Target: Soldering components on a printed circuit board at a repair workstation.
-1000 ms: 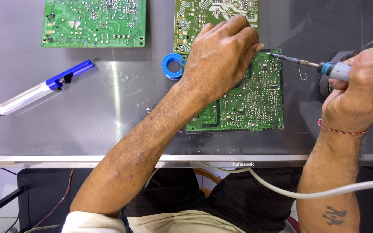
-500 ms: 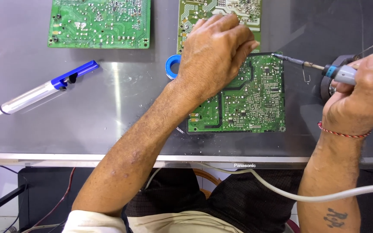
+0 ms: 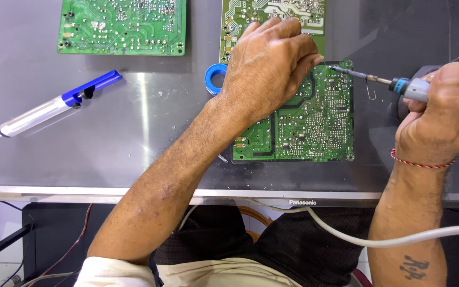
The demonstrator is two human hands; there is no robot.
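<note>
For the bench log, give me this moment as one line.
left hand: pressing on green circuit board | right hand: holding soldering iron, tip at board's top edge | blue solder spool beside board | desoldering pump lying apart

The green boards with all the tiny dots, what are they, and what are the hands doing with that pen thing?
The picture comes from a camera worn on a person's head, looking down at their own two hands over a shiny grey table. The green circuit board is a flat plate covered in tiny metal dots. The left hand rests on it. The right hand holds a soldering iron, a pen-shaped tool with a thin metal tip at the board's top edge and a pale cord. Another green board lies further left. Beside it lie a blue and clear plunger tool and a small blue spool.
</note>
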